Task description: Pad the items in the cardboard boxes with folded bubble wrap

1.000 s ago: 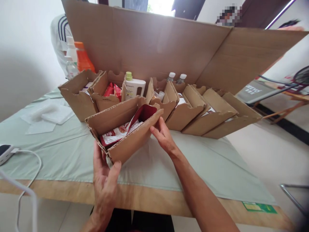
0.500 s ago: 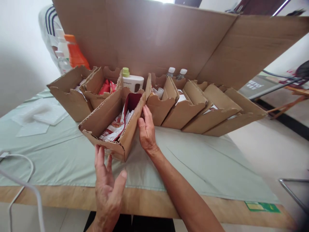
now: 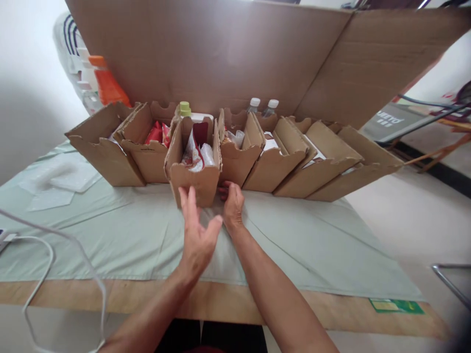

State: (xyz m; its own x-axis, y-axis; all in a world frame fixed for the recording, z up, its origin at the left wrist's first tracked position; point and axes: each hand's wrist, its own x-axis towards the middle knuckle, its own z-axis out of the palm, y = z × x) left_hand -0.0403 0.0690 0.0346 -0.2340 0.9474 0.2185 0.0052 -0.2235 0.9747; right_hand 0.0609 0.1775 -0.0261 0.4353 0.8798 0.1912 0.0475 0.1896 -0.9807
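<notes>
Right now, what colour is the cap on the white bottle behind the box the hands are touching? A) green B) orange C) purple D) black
A: the white bottle standing just behind the cardboard box has a light green cap; the orange top belongs to another bottle far off to the left.

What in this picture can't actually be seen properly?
Head view, the only one:
- Right hand: its fingertips curl under the narrow brown cardboard tray, so the grip is hidden.
- Red and white pouches in that tray: print too small to read, lower parts behind the tray wall.
- Two clear bottles with white caps: only the tops show above the trays.
- Person in a striped white sleeve: mostly behind the big cardboard sheet.
</notes>
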